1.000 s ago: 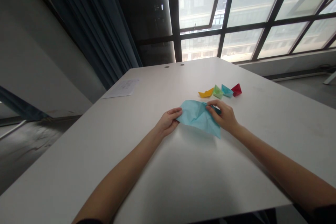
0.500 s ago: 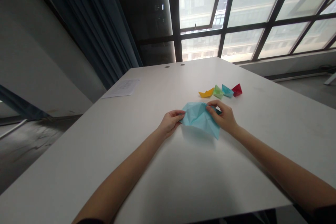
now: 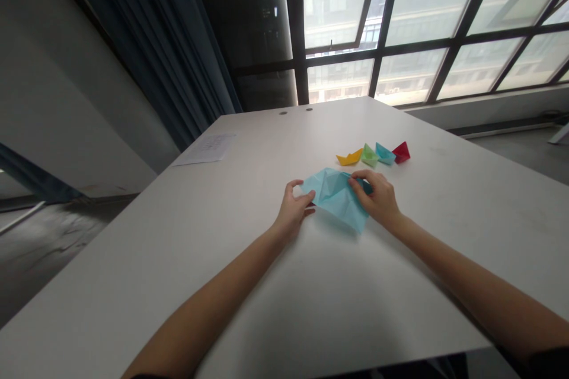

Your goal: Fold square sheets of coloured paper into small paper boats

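A light blue sheet of paper (image 3: 335, 192), creased and partly folded, is held just above the white table (image 3: 249, 284). My left hand (image 3: 296, 207) has the paper's left corner between thumb and fingers, with the fingers partly under it. At the upper right edge, my right hand (image 3: 376, 192) pinches the paper between thumb and fingertips. A darker blue fold shows beside the right fingers. The paper's lower point hangs toward me.
Beyond the hands stand small folded paper boats in a row: yellow (image 3: 349, 157), green (image 3: 369, 156), blue (image 3: 385, 154) and red (image 3: 402, 153). A printed sheet (image 3: 207, 150) lies at the table's far left. Windows (image 3: 340, 6) and a dark blue curtain (image 3: 155, 41) are behind.
My left hand has shifted its grip, its fingers now spread wider around the left corner. The paper has tilted, its lower point moving slightly left and up. My right hand keeps its pinch.
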### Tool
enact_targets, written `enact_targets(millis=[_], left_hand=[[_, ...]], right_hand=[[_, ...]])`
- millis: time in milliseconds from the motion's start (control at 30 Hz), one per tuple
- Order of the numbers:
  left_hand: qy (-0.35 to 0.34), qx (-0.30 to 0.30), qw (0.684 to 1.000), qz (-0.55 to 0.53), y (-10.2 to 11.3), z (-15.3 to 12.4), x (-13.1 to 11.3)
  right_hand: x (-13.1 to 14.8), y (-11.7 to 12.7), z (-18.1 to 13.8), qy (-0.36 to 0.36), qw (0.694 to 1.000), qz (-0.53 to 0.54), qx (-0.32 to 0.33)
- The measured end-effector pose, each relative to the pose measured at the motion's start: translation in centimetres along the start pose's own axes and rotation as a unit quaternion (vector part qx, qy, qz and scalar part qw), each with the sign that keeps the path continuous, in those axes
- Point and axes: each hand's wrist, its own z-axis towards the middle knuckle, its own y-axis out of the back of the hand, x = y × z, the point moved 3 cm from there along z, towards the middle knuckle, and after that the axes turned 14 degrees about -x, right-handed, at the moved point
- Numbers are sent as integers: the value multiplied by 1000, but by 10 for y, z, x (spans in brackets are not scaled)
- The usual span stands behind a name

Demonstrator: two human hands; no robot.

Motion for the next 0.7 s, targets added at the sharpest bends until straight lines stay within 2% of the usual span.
enact_targets(millis=[100,200,400,500,700], left_hand=[[16,24,997,-75,-3,-4,-3],[21,5,992,-126,-2,-1,-3],[93,-11,971,-218,-3,5,6],[102,4,974,-200,-3,4,7],[66,80,992,-74,-3,-1,5]], right_hand=[[-1,0,0,-3,1000,3,-4],[-2,0,0,-12,1000,4,-9],[-4,-1,0,-53,998,18,-10],[-5,-1,0,-66,997,25,-15],[-5,0,0,-54,998,23,-18]])
